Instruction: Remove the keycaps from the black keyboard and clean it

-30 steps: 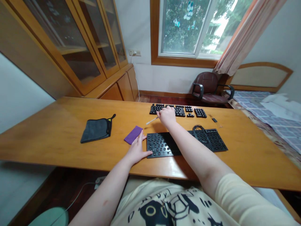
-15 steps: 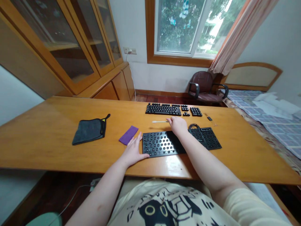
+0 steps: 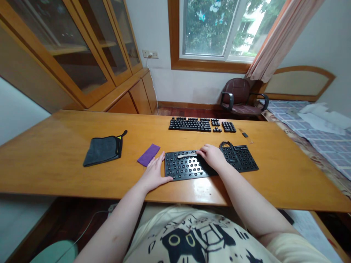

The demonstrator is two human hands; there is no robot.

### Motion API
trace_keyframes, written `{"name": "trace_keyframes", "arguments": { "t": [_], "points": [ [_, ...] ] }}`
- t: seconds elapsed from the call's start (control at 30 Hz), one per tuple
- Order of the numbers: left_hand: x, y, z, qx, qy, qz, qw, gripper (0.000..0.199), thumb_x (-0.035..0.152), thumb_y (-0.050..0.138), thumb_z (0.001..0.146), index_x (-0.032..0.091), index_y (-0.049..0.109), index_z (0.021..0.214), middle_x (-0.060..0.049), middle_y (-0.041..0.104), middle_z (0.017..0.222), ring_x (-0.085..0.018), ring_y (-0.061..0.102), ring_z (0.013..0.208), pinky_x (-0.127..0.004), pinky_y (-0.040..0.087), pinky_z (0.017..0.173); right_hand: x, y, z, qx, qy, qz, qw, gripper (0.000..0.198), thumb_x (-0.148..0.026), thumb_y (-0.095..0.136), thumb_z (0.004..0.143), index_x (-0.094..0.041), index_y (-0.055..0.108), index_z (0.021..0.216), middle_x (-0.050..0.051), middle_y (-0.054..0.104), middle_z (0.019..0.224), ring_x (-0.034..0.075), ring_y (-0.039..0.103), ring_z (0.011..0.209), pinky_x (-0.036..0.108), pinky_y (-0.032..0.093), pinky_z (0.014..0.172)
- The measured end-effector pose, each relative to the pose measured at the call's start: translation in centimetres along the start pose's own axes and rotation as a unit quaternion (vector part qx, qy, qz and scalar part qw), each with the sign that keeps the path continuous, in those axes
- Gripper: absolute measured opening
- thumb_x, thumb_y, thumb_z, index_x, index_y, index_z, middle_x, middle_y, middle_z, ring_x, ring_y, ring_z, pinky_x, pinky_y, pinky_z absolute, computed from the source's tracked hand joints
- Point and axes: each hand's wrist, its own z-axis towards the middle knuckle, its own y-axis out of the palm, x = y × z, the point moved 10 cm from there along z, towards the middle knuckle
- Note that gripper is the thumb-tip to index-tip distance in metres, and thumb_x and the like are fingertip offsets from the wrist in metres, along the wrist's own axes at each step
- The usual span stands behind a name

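Observation:
A black keyboard base [image 3: 178, 175], stripped of its keycaps, lies in front of me with bare switches showing. My left hand [image 3: 154, 174] has its fingers spread along the left end, the thumb touching the near corner. Over the middle of the base, my right hand [image 3: 212, 156] pinches a thin whitish stick that looks like a cotton swab [image 3: 187, 155]. The swab points left, low over the upper rows of switches; contact with them is hard to make out. Part of the base is covered by my right hand and forearm.
Loose black keycaps [image 3: 189, 124] stand in keyboard order behind the base. A folded purple cloth [image 3: 148, 155] and a dark grey zip pouch [image 3: 102, 151] lie to the left. A coiled cable [image 3: 226, 144] sits behind the base, and a small dark piece [image 3: 245, 135] at the right.
My right hand has come down and nearer to me, bringing the swab from the wooden tabletop to over the upper switch rows. My left hand stays on the base's left end.

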Motion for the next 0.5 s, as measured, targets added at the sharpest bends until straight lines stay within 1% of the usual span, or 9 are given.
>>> {"name": "trace_keyframes", "arguments": {
  "t": [0.07, 0.2, 0.23, 0.27, 0.37, 0.4, 0.43, 0.5],
  "points": [
    [0.0, -0.1, 0.0, 0.003, 0.0, -0.003, 1.0, 0.11, 0.054, 0.072, 0.058, 0.015, 0.013, 0.143, -0.016, 0.043, 0.138, -0.031, 0.034, 0.131, -0.048, 0.022, 0.11, 0.3, -0.5, 0.0, 0.029, 0.009, -0.009, 1.0, 0.036, -0.044, 0.044, 0.091, -0.02, 0.068, 0.079, 0.004, 0.064, 0.081, 0.015, 0.058, 0.076, 0.024, 0.035, 0.065],
    [0.0, -0.2, 0.0, 0.004, -0.002, -0.007, 1.0, 0.107, 0.05, 0.072, 0.06, 0.014, 0.014, 0.143, -0.018, 0.042, 0.138, -0.03, 0.034, 0.131, -0.047, 0.023, 0.11, 1.6, -2.9, -0.7, 0.147, 0.046, -0.022, 0.988, 0.038, -0.043, 0.041, 0.092, -0.018, 0.067, 0.079, 0.006, 0.064, 0.08, 0.017, 0.057, 0.076, 0.026, 0.035, 0.066],
    [0.0, -0.2, 0.0, 0.004, 0.0, -0.007, 1.0, 0.107, 0.05, 0.072, 0.061, 0.014, 0.014, 0.143, -0.018, 0.042, 0.139, -0.03, 0.034, 0.131, -0.047, 0.023, 0.109, 1.7, -3.2, -0.8, 0.165, 0.044, -0.014, 0.985, 0.038, -0.042, 0.041, 0.092, -0.018, 0.067, 0.08, 0.006, 0.064, 0.08, 0.017, 0.057, 0.076, 0.026, 0.035, 0.067],
    [0.0, -0.2, 0.0, 0.005, 0.002, -0.006, 1.0, 0.107, 0.05, 0.072, 0.061, 0.013, 0.014, 0.143, -0.018, 0.042, 0.139, -0.03, 0.034, 0.131, -0.047, 0.023, 0.109, 1.6, -3.1, -0.8, 0.166, 0.03, -0.002, 0.986, 0.036, -0.043, 0.042, 0.092, -0.019, 0.068, 0.08, 0.005, 0.064, 0.08, 0.016, 0.057, 0.075, 0.025, 0.036, 0.066],
    [0.0, -0.2, 0.0, 0.008, 0.002, -0.003, 1.0, 0.107, 0.05, 0.072, 0.06, 0.013, 0.014, 0.143, -0.018, 0.042, 0.138, -0.031, 0.033, 0.131, -0.048, 0.024, 0.109, 0.8, -1.8, -0.5, 0.114, -0.031, 0.027, 0.993, 0.032, -0.043, 0.049, 0.089, -0.021, 0.068, 0.075, 0.003, 0.064, 0.076, 0.015, 0.058, 0.071, 0.024, 0.036, 0.062],
    [0.0, -0.2, 0.0, 0.009, 0.002, -0.003, 1.0, 0.107, 0.05, 0.072, 0.06, 0.014, 0.015, 0.143, -0.018, 0.043, 0.138, -0.031, 0.034, 0.131, -0.048, 0.024, 0.109, 0.9, -1.6, -0.4, 0.109, -0.028, 0.024, 0.993, 0.032, -0.042, 0.05, 0.088, -0.021, 0.068, 0.073, 0.003, 0.063, 0.075, 0.015, 0.057, 0.07, 0.024, 0.035, 0.061],
    [-0.1, -0.2, 0.0, 0.01, 0.002, -0.003, 1.0, 0.107, 0.05, 0.073, 0.06, 0.014, 0.015, 0.143, -0.018, 0.043, 0.138, -0.031, 0.034, 0.131, -0.048, 0.024, 0.109, 1.5, -1.7, -0.4, 0.121, -0.007, 0.015, 0.993, 0.033, -0.042, 0.049, 0.089, -0.02, 0.067, 0.073, 0.003, 0.063, 0.074, 0.015, 0.057, 0.069, 0.025, 0.035, 0.06],
    [-0.1, -0.2, 0.0, 0.01, 0.003, -0.005, 1.0, 0.107, 0.049, 0.073, 0.06, 0.015, 0.015, 0.143, -0.017, 0.044, 0.137, -0.03, 0.036, 0.13, -0.048, 0.024, 0.109, 3.4, -2.7, -0.8, 0.171, 0.059, -0.002, 0.983, 0.035, -0.042, 0.046, 0.09, -0.019, 0.067, 0.075, 0.005, 0.063, 0.075, 0.016, 0.057, 0.069, 0.026, 0.035, 0.06]
  ]
}}
